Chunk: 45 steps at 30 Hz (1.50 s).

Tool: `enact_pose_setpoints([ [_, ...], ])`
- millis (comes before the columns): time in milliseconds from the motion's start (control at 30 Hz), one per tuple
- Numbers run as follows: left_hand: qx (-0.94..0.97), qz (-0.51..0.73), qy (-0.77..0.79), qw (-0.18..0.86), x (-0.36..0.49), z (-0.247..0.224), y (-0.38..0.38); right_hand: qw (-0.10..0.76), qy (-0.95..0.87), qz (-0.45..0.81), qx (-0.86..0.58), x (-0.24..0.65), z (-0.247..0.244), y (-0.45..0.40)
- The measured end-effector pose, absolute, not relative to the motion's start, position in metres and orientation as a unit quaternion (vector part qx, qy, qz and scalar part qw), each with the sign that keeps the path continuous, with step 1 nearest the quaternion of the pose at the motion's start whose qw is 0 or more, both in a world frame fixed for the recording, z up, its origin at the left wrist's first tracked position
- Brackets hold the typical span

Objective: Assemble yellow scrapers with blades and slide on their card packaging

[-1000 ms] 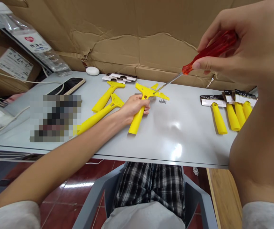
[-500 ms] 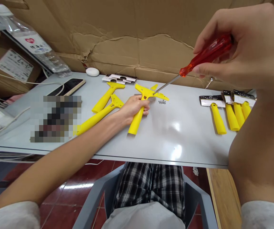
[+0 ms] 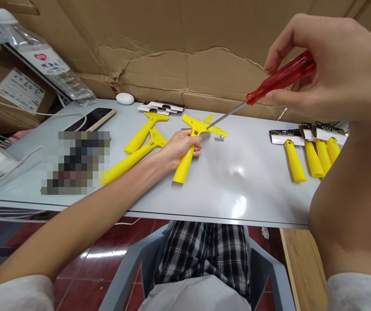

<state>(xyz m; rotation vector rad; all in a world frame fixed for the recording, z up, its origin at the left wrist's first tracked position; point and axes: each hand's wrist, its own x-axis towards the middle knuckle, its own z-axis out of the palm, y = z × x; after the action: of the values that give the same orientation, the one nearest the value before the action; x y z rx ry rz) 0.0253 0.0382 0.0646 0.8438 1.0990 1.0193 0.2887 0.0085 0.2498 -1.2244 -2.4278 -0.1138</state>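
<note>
Left grip [image 3: 180,147] shut round yellow scraper [image 3: 184,166] handle; right grip [image 3: 334,73] pinches red-handled screwdriver [image 3: 281,77], tip at scraper head, near worktop [image 3: 243,194] far edge; open room toward front edge.

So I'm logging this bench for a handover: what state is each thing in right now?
Left hand: closed on a yellow scraper, which rests on the table.
Right hand: holding a red-handled screwdriver tilted, tip at the scraper's head.
Small screws: loose on the table.
Phone: lying flat, screen dark.
Cardboard sheet: creased and torn.
</note>
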Motion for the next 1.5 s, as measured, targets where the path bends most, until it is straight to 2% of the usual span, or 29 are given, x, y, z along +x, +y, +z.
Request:
enact_pose_setpoints([
  [333,0.371,0.453,0.490,0.646,0.027,0.063,0.039,0.224,-0.849,-0.085,-0.471,0.277,0.247,0.008],
  [633,0.375,0.449,0.481,0.653,0.024,0.062,0.039,0.221,-0.878,-0.045,-0.421,0.286,0.249,0.006],
  [967,0.370,0.444,0.483,0.658,0.023,0.061,0.041,0.218,-0.841,-0.094,-0.486,0.277,0.246,0.010],
  [1067,0.375,0.447,0.471,0.662,0.021,0.057,0.042,0.202,-0.852,-0.059,-0.479,0.283,0.247,0.010],
  [1200,0.386,0.449,0.458,0.663,0.020,0.054,0.043,0.230,-0.865,-0.010,-0.447,0.287,0.250,0.004],
  [1500,0.366,0.451,0.487,0.653,0.025,0.062,0.041,0.258,-0.849,-0.089,-0.453,0.265,0.241,0.008],
])
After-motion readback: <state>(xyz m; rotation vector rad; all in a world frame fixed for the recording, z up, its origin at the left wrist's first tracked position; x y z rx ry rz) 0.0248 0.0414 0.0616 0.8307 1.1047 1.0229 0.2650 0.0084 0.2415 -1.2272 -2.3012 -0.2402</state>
